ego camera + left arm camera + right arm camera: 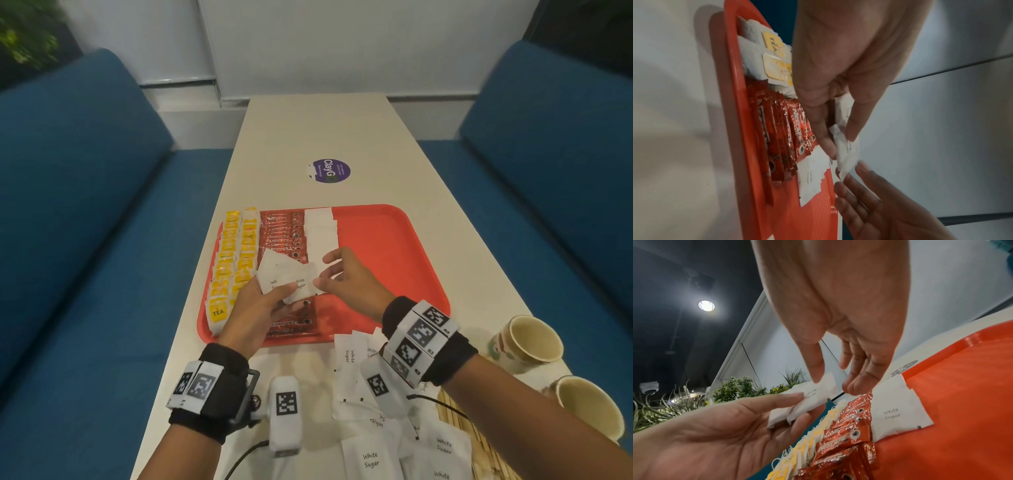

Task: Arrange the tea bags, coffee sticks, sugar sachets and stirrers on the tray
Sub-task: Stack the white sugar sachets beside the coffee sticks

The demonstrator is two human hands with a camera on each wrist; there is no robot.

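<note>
A red tray (394, 246) carries two columns of yellow tea bags (233, 260), a column of red coffee sticks (284, 233) and a column of white sugar sachets (320, 233). Above the coffee sticks my left hand (274, 294) grips a few sugar sachets (287, 274) between thumb and fingers. My right hand (329, 274) is beside them with fingers straight, its thumb tip touching the top sachet (812, 399). In the left wrist view, the held sachets (846, 151) stick out toward the right hand (851, 178).
Loose sugar sachets (370, 455) lie on the white table in front of the tray. Wooden stirrers (455, 421) lie partly under my right forearm. Two paper cups (531, 342) stand at the right edge. Blue benches flank the table.
</note>
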